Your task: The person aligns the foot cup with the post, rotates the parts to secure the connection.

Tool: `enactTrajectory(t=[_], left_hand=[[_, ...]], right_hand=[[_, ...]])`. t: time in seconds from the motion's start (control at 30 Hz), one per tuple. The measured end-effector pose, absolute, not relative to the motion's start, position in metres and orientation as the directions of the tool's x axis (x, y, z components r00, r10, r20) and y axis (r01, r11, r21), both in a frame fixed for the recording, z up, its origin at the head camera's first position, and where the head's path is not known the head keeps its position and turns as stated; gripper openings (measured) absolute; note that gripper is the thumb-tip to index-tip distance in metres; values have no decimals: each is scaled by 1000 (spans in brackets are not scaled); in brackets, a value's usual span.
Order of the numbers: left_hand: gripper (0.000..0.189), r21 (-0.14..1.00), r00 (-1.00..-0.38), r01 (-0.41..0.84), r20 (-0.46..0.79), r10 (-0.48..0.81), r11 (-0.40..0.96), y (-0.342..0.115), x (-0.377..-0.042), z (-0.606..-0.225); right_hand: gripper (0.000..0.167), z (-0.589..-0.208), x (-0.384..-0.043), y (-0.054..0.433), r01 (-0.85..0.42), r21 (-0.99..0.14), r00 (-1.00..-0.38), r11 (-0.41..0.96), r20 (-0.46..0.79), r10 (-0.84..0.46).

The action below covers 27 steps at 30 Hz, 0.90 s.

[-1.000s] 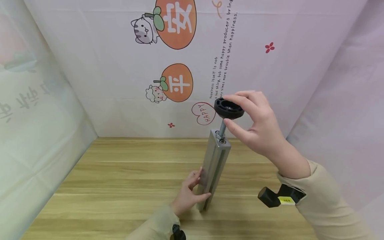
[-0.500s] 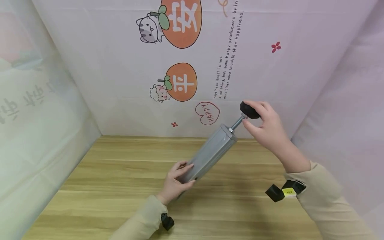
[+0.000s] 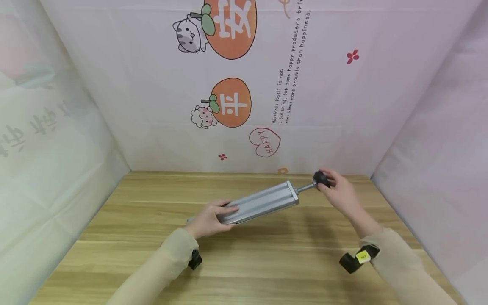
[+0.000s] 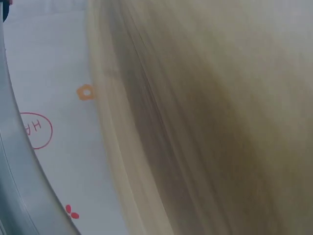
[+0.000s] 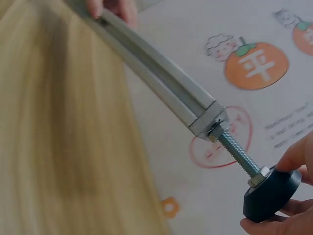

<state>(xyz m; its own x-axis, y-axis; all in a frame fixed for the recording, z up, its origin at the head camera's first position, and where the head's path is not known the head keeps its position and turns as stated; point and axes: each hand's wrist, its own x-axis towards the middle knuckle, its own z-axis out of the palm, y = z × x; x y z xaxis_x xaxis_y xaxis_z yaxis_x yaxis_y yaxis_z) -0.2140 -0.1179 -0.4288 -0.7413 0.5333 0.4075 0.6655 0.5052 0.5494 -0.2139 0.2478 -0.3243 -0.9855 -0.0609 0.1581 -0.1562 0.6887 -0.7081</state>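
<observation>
My left hand (image 3: 211, 219) grips the lower end of a silver aluminium profile (image 3: 263, 203), thumb on the near side and fingers over the top. The profile slopes up to the right above the table. From its right end cap sticks a threaded rod (image 5: 238, 152) carrying a black leveling foot (image 3: 321, 180). My right hand (image 3: 342, 194) pinches that foot between thumb and fingers. In the right wrist view, a hex nut (image 5: 257, 177) sits against the foot, with a stretch of bare thread between it and the profile. The left wrist view catches only the profile's side (image 4: 22, 171).
Wood-grain table (image 3: 244, 262) lies under both hands. White printed cloth (image 3: 152, 84) rises behind it, with more cloth walls at left and right. A black camera (image 3: 352, 260) is strapped to my right wrist and another (image 3: 195, 258) to my left.
The profile has swung from near upright to a shallow slope, its foot end moving right and down. My left hand has shifted left; my right hand came down with the foot.
</observation>
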Motion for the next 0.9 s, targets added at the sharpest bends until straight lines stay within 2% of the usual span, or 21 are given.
enactTrajectory(t=[0.2,0.47,0.77,0.9], left_hand=[[44,541,-761,625,261,594,563,-119,-230,-430],[45,504,-746,626,167,644,595,-116,-245,-447],[52,484,-762,601,106,639,636,-119,-256,-454],[53,486,-780,569,64,622,664,-120,-260,-457]], right_hand=[[52,-371,-218,258,-68,-805,-998,589,62,-32],[51,-416,-218,266,61,-853,-997,519,-74,-4],[51,-434,-220,263,108,-878,-992,467,-126,-8],[51,-438,-223,260,128,-907,-987,402,-155,-35]])
